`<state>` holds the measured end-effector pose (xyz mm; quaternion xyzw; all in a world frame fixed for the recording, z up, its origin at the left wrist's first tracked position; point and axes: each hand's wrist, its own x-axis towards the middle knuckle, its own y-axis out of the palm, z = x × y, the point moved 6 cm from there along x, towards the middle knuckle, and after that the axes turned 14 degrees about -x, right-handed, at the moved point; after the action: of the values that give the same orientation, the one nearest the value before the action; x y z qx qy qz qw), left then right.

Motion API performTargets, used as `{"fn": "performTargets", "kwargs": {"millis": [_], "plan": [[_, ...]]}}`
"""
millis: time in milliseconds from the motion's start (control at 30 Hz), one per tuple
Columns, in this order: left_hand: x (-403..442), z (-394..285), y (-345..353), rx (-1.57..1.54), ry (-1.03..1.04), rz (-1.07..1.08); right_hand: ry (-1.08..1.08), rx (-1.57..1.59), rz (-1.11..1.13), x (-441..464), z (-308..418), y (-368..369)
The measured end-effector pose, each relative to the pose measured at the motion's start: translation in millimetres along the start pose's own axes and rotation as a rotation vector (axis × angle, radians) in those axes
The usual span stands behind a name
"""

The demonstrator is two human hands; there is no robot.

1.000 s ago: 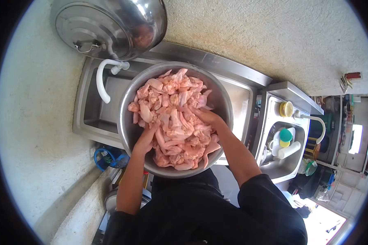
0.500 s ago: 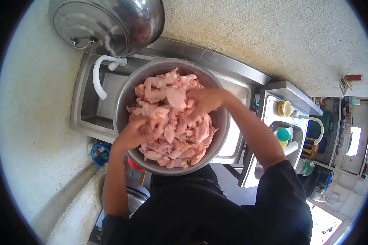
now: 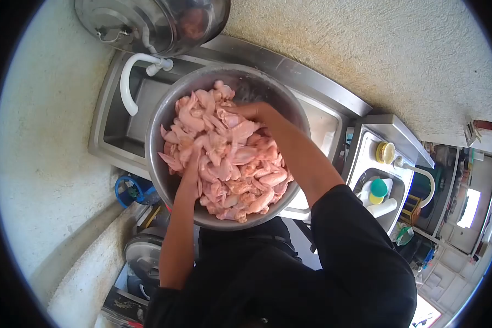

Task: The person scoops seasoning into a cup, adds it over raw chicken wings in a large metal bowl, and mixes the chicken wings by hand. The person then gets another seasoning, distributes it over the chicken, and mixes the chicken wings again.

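Observation:
A large round metal basin [image 3: 157, 117] holds a heap of raw chicken wings [image 3: 238, 150]. My left hand [image 3: 193, 159] is sunk into the left part of the heap, and its fingers are hidden among the wings. At the far side of the pile, my right hand [image 3: 252, 111] curls against several wings, its fingertips partly covered by them. Bare metal of the basin wall shows just beyond my right hand.
The basin rests over a steel sink [image 3: 142, 112] with a white faucet [image 3: 127, 87]. Behind it leans a big metal lid [image 3: 147, 24]. To the right, a second sink [image 3: 361, 180] holds containers, near a yellow jar [image 3: 385, 153]. A blue-rimmed container [image 3: 127, 190] stands lower left.
My right hand has moved to the far side of the pile, and my left hand has sunk deeper into it. The wings have shifted, baring the basin's far wall. The view has shifted slightly.

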<state>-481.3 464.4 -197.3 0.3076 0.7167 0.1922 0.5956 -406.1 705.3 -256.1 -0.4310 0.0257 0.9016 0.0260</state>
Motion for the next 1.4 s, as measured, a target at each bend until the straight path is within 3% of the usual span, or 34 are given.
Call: {"fn": "performTargets", "kwargs": {"millis": [100,133,233,267,333,367,433,467,567,600,667,800,900,933,1033,1067,1133,1233,1300,1333,1400], "plan": [[16,-10,-4,0.128,0.075,-0.177,-0.199,0.103,0.120,-21,8,22],[30,-7,-17,0.106,-0.049,-0.070,-0.269,0.088,0.131,-35,18,24],[3,-22,32,0.293,0.084,0.237,-0.407,-0.128,0.026,-82,42,23],[-13,-27,47,0.446,0.112,0.279,-0.559,-0.150,0.010,-88,49,30],[-50,-35,75,0.752,0.169,0.362,-0.485,-0.406,-0.131,-166,88,52],[-54,-37,79,0.910,0.292,0.449,-0.446,-0.535,-0.201,-198,101,68],[-65,-40,85,1.210,0.600,0.569,-0.369,-0.931,-0.474,-212,86,100],[-75,-36,81,1.374,0.673,0.563,-0.393,-1.092,-0.727,-209,60,121],[-97,-16,54,1.755,0.761,0.486,-0.238,-1.157,-0.765,-211,17,169],[-101,-9,46,1.848,0.778,0.450,-0.299,-1.234,-0.834,-201,-2,180],[-101,11,23,2.009,0.816,0.391,-0.097,-1.264,-0.675,-147,-31,181],[-114,18,42,2.024,0.682,0.381,0.057,-1.360,-0.527,-89,-27,141],[-118,-6,49,1.819,0.655,0.433,-0.091,-1.236,-0.540,-134,24,108],[-121,-25,55,1.802,0.788,0.421,-0.116,-1.127,-0.569,-159,41,96],[-96,-73,46,1.579,0.850,0.099,-0.128,-1.020,-0.808,-205,40,46],[-76,-80,40,1.509,0.801,0.030,-0.125,-1.019,-0.915,-210,39,29],[-25,-89,23,1.370,0.707,-0.099,-0.135,-0.906,-0.890,-173,6,3],[28,-82,6,1.203,0.485,-0.007,-0.004,-0.629,-0.713,-144,-6,-10],[33,-74,14,0.906,0.268,0.097,0.048,-0.267,-0.625,-116,-25,-11],[18,-67,33,0.752,0.169,0.109,0.021,-0.004,-0.506,-85,-54,-8],[31,-55,29,0.552,0.017,0.118,-0.015,0.110,-0.396,-63,-59,5]]}}
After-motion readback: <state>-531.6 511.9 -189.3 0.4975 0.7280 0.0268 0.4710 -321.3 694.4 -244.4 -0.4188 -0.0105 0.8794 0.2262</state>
